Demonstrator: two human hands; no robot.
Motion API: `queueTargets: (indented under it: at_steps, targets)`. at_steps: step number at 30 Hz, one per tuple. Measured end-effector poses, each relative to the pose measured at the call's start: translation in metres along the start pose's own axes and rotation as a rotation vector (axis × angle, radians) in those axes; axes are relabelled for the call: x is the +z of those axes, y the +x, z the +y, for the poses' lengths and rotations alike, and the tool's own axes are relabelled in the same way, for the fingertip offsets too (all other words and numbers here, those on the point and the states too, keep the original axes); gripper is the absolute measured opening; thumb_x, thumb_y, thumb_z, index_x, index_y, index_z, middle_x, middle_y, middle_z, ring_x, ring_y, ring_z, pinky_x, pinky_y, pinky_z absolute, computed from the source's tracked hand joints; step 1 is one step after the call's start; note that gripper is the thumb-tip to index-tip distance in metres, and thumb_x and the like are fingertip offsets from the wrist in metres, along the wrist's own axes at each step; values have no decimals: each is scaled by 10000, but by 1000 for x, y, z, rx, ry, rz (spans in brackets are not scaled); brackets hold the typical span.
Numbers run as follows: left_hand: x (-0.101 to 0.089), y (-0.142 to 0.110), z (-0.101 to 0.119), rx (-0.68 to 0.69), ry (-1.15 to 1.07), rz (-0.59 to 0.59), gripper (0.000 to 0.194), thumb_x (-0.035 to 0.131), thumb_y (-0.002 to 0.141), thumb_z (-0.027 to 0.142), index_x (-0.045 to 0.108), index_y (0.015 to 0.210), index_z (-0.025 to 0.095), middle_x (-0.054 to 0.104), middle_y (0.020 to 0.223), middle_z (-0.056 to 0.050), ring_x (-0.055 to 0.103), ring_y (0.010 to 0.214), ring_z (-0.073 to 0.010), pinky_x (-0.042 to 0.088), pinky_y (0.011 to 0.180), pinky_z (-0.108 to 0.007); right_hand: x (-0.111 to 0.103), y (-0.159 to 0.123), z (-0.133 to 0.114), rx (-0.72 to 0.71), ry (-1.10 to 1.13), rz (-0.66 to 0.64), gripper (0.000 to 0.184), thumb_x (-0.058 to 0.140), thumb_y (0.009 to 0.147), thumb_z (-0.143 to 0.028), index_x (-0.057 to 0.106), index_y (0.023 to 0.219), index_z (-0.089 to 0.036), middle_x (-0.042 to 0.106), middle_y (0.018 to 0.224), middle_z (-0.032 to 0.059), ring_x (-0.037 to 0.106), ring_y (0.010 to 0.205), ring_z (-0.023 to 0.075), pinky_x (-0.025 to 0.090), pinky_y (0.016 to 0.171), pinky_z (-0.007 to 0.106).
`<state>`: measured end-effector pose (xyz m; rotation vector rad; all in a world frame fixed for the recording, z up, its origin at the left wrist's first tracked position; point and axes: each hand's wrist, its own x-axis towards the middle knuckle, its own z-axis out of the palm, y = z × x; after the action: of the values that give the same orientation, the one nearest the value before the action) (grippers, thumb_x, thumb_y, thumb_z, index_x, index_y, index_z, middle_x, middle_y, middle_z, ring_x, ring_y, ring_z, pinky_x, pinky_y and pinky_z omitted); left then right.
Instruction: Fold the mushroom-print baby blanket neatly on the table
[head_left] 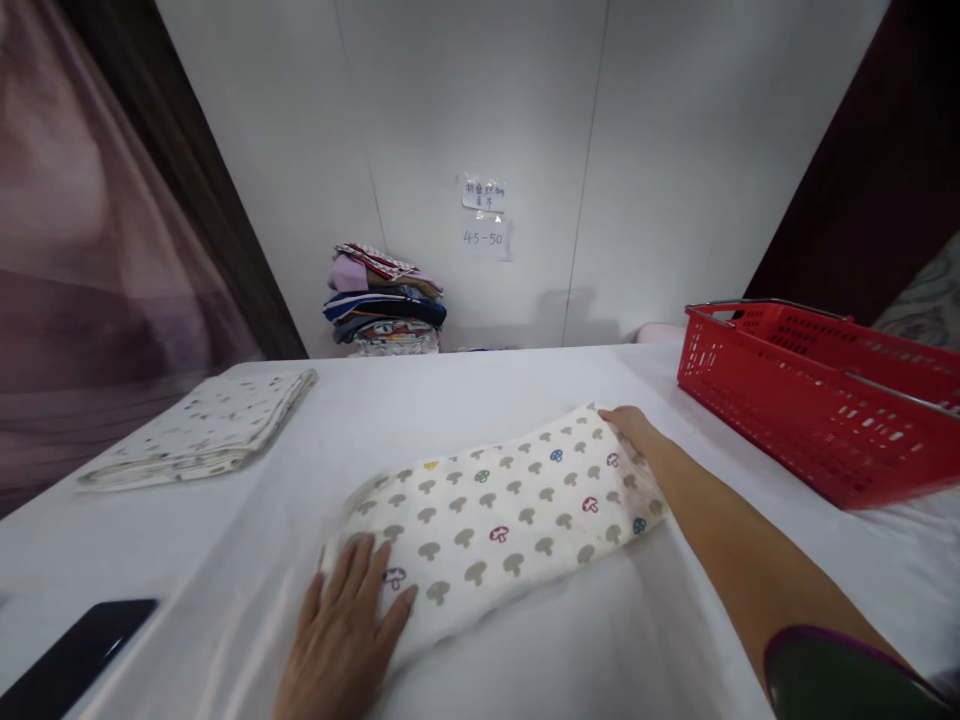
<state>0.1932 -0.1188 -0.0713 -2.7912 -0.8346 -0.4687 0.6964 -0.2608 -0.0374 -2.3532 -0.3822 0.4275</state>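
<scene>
A white cloth [487, 500] printed with grey mushrooms and a few coloured ones lies folded into a long strip on the white-covered table. My left hand [345, 620] rests flat on the near left end of the strip, fingers spread. At the far right end, my right hand [634, 430] holds the edge of the cloth; most of its fingers are hidden behind or under the fabric. Slight blur softens both ends of the strip.
A folded white patterned cloth [217, 420] lies at the left, with a dark phone [79, 655] nearer me. To the right stands a red plastic basket [795, 410] with metal handles. Folded fabrics [386, 305] are stacked beyond the far edge, by a wall with paper notes [486, 238].
</scene>
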Motion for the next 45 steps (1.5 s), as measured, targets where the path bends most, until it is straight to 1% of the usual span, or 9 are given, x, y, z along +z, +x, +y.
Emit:
queueTargets:
  at_steps: [3,6,10,13,20,26,31,39,45]
  targets:
    - [-3,1,1,-14,-9,-6,400,370,822,358,581,1151,270,470,1363,-49,255,1346,-270,230,1051,-541,5,-2,1,-10,-143,71,312,574,764,-399,639,890,-121,626,1060,188,554,1036,336,432,820,408]
    - [-9,3,2,-25,-9,-47,452,377,832,395,525,1231,243,449,1378,-69,258,1345,-270,242,1051,-534,6,-5,-1,-23,-232,75,342,541,788,-403,635,942,-112,587,1142,210,509,1103,353,396,871,433]
    - [-13,4,3,5,-7,-66,412,353,849,350,552,1197,259,429,1394,-56,232,1355,-279,218,1055,-543,-2,-7,-6,-19,-258,-17,430,527,786,-520,653,881,-120,655,966,173,587,978,308,446,798,375]
    - [-13,6,5,-49,-17,-76,441,353,849,376,514,1241,252,432,1391,-64,251,1347,-275,219,1055,-542,-19,-14,-2,27,-239,-91,480,533,774,-571,656,862,-114,671,870,148,629,835,265,475,712,345]
    - [-24,18,15,-179,-44,-180,615,313,837,502,428,1331,154,373,1427,-105,258,1347,-266,212,1071,-519,-59,-68,46,212,61,-268,459,520,786,-583,645,908,-158,689,890,116,640,704,211,511,601,316]
    - [-29,20,17,-199,-67,-221,633,284,838,506,410,1344,147,335,1447,-110,230,1357,-271,199,1067,-530,-53,-108,74,120,-29,-44,447,441,850,-528,638,908,-132,683,777,102,627,681,192,477,567,270]
    - [-31,22,18,-220,-85,-248,642,261,841,531,388,1353,165,304,1464,-101,214,1361,-262,189,1064,-538,-47,-119,81,-3,-213,121,330,542,797,-459,655,816,-150,669,893,106,597,913,235,432,708,264]
    - [-31,22,19,-242,-127,-277,653,259,843,557,376,1361,177,279,1476,-94,194,1367,-270,175,1061,-559,-45,-126,82,-52,-390,160,376,448,848,-471,655,899,-162,665,960,114,583,944,234,409,740,272]
    - [-33,24,18,-255,-167,-315,645,251,854,571,360,1368,196,239,1493,-85,154,1380,-260,142,1072,-558,-49,-136,84,-58,-462,163,417,394,873,-479,641,972,-158,644,1012,141,571,975,270,415,778,328]
